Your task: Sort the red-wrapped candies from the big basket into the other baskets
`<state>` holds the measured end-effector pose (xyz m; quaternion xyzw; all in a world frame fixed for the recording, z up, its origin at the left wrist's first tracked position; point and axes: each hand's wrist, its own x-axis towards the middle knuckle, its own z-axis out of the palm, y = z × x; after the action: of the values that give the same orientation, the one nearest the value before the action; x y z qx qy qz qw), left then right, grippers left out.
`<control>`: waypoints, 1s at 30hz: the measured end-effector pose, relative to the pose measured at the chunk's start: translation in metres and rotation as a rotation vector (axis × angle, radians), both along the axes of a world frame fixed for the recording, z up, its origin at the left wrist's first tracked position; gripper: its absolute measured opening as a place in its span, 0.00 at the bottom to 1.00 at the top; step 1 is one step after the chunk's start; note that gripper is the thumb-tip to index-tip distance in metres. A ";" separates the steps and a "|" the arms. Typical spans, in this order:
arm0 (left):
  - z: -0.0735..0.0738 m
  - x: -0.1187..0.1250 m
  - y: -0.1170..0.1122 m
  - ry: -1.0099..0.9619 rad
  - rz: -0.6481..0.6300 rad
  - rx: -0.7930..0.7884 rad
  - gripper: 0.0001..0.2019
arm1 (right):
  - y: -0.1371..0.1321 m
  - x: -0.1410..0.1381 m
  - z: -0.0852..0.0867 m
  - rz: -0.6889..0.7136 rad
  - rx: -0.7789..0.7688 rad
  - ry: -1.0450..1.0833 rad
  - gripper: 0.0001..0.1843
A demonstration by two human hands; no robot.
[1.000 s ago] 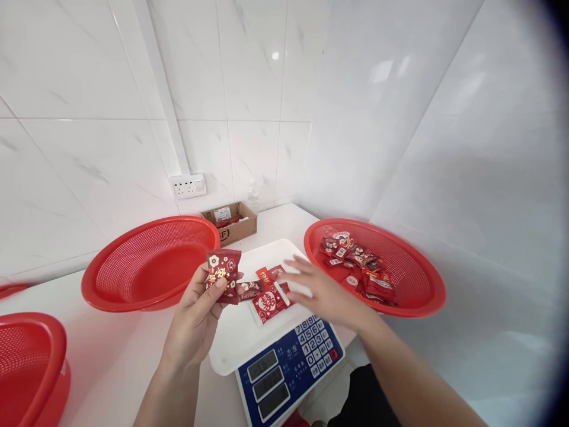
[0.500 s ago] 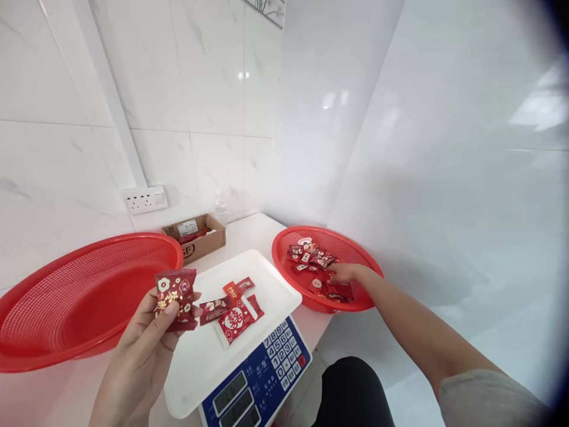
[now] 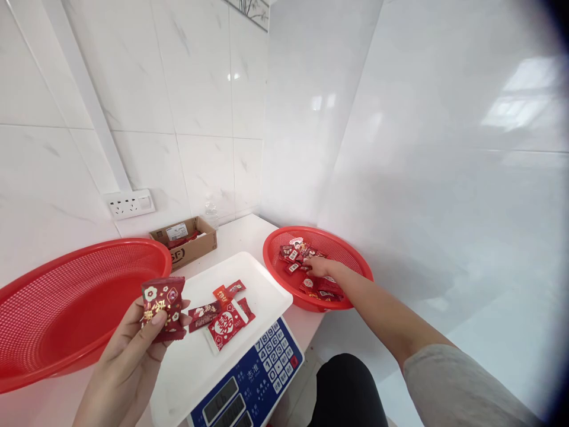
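My left hand (image 3: 133, 347) is closed on a dark red snack packet (image 3: 163, 309) with white flowers and gold characters, held up over the left edge of the scale's white tray (image 3: 262, 292). Several red packets (image 3: 226, 324) lie in a small overlapping pile on that tray. At the right, my right hand (image 3: 318, 267) reaches down into a red mesh basket (image 3: 360, 261) among loose red packets (image 3: 291, 255). Its fingertips touch the packets; whether they grip one is hidden.
The blue scale panel (image 3: 255, 373) with keys and display faces me. A larger red basket (image 3: 89, 255) stands at the left. Behind the scale is a cardboard box (image 3: 195, 249) with red packets inside. White walls close in the table's back, with a socket (image 3: 130, 204) on the left.
My right hand has shifted toward the back-left packets in the right basket. The left hand still holds its packet. The whole view has swung slightly right.
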<state>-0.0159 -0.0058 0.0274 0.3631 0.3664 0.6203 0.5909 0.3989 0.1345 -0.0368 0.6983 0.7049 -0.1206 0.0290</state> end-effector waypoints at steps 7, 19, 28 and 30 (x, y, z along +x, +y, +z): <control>0.002 0.000 0.001 0.024 0.017 -0.006 0.17 | 0.001 -0.012 0.004 0.014 -0.190 -0.047 0.17; 0.006 0.004 0.001 0.023 0.013 0.004 0.18 | -0.004 -0.016 0.010 -0.068 -0.167 -0.051 0.16; 0.012 0.010 -0.004 0.050 0.033 0.045 0.16 | -0.015 -0.033 0.037 -0.042 0.139 0.125 0.13; 0.012 0.010 -0.004 0.062 0.017 0.049 0.16 | -0.024 -0.049 0.047 -0.012 0.215 0.198 0.08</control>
<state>-0.0057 -0.0096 0.0390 0.3935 0.3723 0.6225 0.5648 0.3495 0.1102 0.0105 0.6864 0.7089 -0.1126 -0.1165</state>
